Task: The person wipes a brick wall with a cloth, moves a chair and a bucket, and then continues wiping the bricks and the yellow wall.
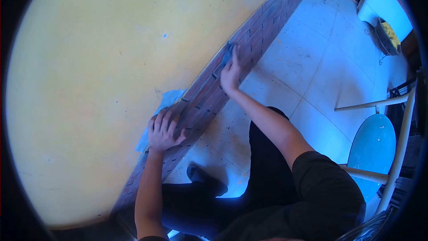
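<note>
My left hand (165, 133) rests with its fingers spread on the top edge of the brick-patterned strip (203, 96), over a bare pale patch (170, 99) of the yellow wall (98, 62). Farther along the strip, my right hand (230, 73) presses a dark bluish cloth-like piece (228, 53) against the brick pattern, its index finger stretched along it. My right palm hides part of that piece.
Pale floor tiles (307, 67) with scattered crumbs lie right of the wall. A chair with a turquoise seat (372, 151) stands at the right. A basket (387, 38) with yellow contents is at the upper right. My shoe (205, 179) is near the strip.
</note>
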`<state>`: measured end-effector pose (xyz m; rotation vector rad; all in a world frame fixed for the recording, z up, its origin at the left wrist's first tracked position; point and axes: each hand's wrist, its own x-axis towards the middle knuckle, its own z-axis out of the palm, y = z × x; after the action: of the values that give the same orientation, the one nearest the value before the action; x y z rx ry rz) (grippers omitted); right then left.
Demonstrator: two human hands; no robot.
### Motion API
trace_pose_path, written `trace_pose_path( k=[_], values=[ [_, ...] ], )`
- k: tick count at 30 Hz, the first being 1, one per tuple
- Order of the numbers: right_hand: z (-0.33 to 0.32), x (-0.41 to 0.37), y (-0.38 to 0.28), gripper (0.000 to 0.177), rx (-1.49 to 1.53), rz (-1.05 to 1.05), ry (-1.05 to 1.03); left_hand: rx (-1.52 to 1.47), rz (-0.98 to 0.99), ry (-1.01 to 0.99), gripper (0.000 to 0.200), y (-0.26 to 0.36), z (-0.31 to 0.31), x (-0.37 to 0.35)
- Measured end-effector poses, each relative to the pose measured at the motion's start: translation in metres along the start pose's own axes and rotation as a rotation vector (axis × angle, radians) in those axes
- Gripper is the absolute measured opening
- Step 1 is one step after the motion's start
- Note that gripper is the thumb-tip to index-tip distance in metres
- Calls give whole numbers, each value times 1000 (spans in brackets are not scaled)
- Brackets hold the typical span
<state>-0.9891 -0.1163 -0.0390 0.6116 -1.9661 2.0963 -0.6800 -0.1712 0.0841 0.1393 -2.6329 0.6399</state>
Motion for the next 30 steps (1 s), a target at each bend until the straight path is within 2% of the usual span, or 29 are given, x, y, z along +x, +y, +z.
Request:
trace_pose_path(
  k=[2, 6, 8, 10, 11, 15, 17, 19, 20, 22, 28, 30],
  values=[
    [-5, 53, 0, 56, 4, 64, 148, -14, -4, -4, 45, 0, 1, -2],
    [-9, 174, 43, 46, -172, 16, 367, -20, 6, 6, 45, -1, 1, -2],
    [-24, 222, 60, 41, -238, 77, 349, -25, 8, -4, 45, -2, 0, -1],
    [-35, 227, 46, 38, -248, 148, 290, -40, 4, -27, 46, -2, -2, -2],
    [-40, 227, 37, 37, -257, 178, 260, -39, 14, -24, 46, -2, -2, -4],
    [-22, 140, 31, 41, -157, -105, 179, -45, 28, -2, 46, -4, 1, -5],
    [-24, 72, 2, 48, -171, -80, -31, -43, 31, -6, 45, -3, 0, -5],
    [-8, 11, -2, 53, 51, -63, -87, -30, 36, -9, 46, -3, 0, -4],
    [-9, -3, 0, 56, 47, -73, -111, -24, 35, -15, 46, -3, 0, -3],
    [-9, -18, 0, 60, 40, -90, -162, -14, 31, -30, 46, -3, 1, -4],
    [-27, 2, 18, 67, 30, -145, -262, 45, 11, -43, 49, 0, 3, -4],
    [-28, 14, 21, 64, 72, -116, -185, 56, 3, -51, 49, 2, 3, -2]
  ],
)
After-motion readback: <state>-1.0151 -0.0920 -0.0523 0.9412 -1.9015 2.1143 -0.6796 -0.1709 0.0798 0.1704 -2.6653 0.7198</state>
